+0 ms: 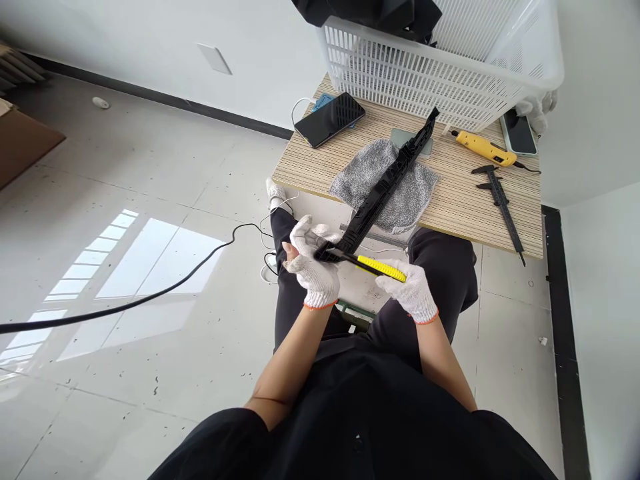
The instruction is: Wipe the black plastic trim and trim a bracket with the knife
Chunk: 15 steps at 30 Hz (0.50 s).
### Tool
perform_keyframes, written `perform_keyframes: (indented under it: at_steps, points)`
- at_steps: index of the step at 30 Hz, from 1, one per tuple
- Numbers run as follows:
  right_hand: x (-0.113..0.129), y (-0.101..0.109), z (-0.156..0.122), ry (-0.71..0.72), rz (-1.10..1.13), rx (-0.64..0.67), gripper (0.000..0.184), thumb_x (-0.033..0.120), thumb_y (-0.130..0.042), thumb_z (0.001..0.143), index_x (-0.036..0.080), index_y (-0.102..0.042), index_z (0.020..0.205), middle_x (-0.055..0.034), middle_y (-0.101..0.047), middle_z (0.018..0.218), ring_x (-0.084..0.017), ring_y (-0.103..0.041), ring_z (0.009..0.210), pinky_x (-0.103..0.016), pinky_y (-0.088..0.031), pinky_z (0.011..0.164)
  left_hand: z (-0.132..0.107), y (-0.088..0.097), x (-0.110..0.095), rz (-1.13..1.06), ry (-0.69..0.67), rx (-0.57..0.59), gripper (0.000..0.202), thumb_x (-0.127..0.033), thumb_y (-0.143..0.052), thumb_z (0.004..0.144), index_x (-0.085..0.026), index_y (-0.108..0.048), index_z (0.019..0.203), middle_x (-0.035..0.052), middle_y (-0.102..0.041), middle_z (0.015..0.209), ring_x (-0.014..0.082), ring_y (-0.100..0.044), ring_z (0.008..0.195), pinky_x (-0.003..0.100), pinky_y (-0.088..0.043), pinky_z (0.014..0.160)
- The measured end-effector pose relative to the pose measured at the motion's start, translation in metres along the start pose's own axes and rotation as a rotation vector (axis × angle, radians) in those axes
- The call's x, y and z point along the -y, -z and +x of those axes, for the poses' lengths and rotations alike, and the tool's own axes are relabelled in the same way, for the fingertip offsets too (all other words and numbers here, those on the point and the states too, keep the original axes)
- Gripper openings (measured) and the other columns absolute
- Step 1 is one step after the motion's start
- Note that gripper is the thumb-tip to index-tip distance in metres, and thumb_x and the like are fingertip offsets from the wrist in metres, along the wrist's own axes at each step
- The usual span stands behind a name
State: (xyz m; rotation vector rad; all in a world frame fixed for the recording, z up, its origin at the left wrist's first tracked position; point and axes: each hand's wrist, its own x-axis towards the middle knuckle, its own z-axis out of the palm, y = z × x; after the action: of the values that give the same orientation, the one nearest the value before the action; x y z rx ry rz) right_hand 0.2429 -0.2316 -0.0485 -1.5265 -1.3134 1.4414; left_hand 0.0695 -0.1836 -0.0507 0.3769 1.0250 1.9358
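Both my hands wear white knit gloves. My left hand [313, 263] grips the near end of a long black plastic part [385, 183], whose far end rests over a grey cloth [367, 170] on the wooden table [465, 200]. My right hand [413, 290] is closed round a yellow and black utility knife [375, 265]. The knife's tip lies against the near end of the black part, right beside my left hand's fingers. I sit with my knees under the table's front edge.
A white slatted basket [440, 67] stands at the table's back. Also on the table are a black phone [330, 119], a second phone [519, 133], a yellow tool [483, 148] and a black caliper [503, 203]. A black cable [150, 293] crosses the tiled floor.
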Motion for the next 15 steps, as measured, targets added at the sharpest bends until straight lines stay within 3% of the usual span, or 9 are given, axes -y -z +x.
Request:
perform_keyframes:
  at_steps: [4, 10, 15]
  points:
    - [0.0, 0.0016, -0.0006, 0.046, -0.041, -0.06, 0.044, 0.035, -0.077, 0.078, 0.018, -0.079, 0.118, -0.0035, -0.076, 0.088, -0.014, -0.065, 0.064, -0.022, -0.054, 0.056, -0.0003, 0.0004, 0.0012, 0.014, -0.035, -0.003, 0.096, -0.098, -0.035, 0.078, -0.018, -0.065, 0.122, 0.0049, -0.061, 0.082, 0.0152, -0.059, 0.059, 0.026, -0.045, 0.049]
    - [0.0031, 0.0043, -0.002, 0.027, -0.047, -0.027, 0.043, 0.036, -0.077, 0.077, 0.019, -0.08, 0.117, -0.0036, -0.077, 0.086, -0.014, -0.064, 0.061, -0.023, -0.052, 0.052, 0.0003, 0.0011, 0.0015, 0.009, -0.029, 0.025, 0.093, -0.096, -0.039, 0.079, -0.019, -0.064, 0.125, 0.0047, -0.063, 0.083, 0.0155, -0.06, 0.059, 0.025, -0.044, 0.046]
    - [0.0063, 0.0037, -0.0024, 0.07, -0.075, -0.032, 0.041, 0.036, -0.078, 0.076, 0.02, -0.081, 0.113, -0.0042, -0.077, 0.088, -0.016, -0.068, 0.069, -0.024, -0.056, 0.059, -0.0006, 0.0, -0.0002, 0.027, -0.031, 0.005, 0.094, -0.097, -0.04, 0.078, -0.019, -0.063, 0.126, 0.0053, -0.063, 0.083, 0.0158, -0.06, 0.059, 0.026, -0.045, 0.046]
